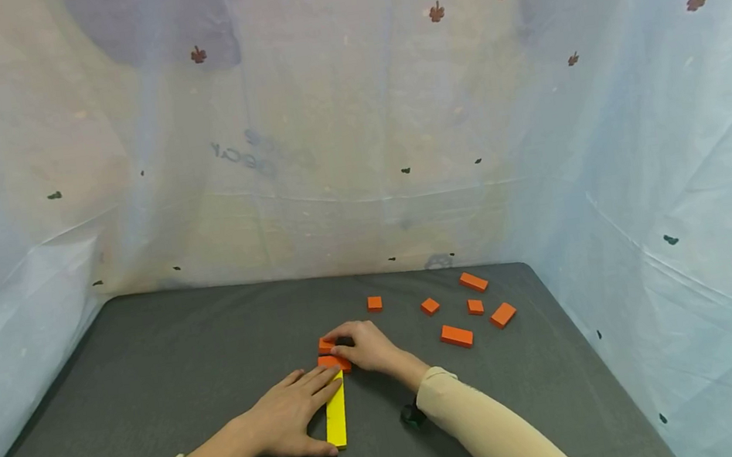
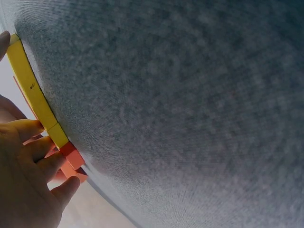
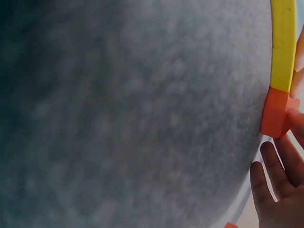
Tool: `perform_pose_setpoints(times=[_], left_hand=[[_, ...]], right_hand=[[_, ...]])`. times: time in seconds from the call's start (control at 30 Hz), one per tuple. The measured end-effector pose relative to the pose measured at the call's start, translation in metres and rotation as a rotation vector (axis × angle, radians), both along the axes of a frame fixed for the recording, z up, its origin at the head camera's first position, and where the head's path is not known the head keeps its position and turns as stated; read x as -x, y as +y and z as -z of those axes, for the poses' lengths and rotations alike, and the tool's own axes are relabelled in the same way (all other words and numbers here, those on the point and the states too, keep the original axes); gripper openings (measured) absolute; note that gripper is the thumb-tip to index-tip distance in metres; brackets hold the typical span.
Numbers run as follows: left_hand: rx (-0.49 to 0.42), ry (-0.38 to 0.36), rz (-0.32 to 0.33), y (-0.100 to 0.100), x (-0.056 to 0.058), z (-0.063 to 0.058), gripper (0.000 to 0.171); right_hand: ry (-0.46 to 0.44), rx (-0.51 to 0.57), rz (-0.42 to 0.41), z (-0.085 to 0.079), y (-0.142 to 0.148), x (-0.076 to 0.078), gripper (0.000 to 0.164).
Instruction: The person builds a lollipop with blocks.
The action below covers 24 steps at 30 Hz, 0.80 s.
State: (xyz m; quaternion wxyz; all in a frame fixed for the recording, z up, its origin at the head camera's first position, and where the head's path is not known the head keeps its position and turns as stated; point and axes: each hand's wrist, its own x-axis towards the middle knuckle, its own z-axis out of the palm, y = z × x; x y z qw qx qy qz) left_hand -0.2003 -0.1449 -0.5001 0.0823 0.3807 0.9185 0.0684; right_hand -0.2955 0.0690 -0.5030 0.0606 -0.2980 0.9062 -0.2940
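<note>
Yellow blocks lie end to end as a narrow strip; a seam shows in both wrist views. An orange block sits crosswise at the strip's far end. My left hand is spread along the strip's left side, thumb by the near end, fingertips at the far end and the orange block. Just beyond is a second orange block, which my right hand pinches between thumb and forefinger. In the right wrist view, the other fingers of the right hand extend past the orange blocks.
Several loose orange blocks lie at the back right of the grey tabletop, the nearest being a long one. A lone small orange block lies farther left. Plastic sheeting hangs behind and at the sides.
</note>
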Motion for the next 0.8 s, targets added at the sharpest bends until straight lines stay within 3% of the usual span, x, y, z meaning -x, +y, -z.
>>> perform_pose_setpoints(times=[0.33, 0.8], left_hand=[[0.009, 0.002, -0.001, -0.0005, 0.001, 0.0024, 0.109], [0.004, -0.004, -0.004, -0.0003, 0.001, 0.0027, 0.108]], right_hand=[[-0.031, -0.011, -0.025, -0.001, -0.0034, 0.0005, 0.028], [-0.016, 0.018, 0.026, 0.0007, -0.0062, -0.0005, 0.027]])
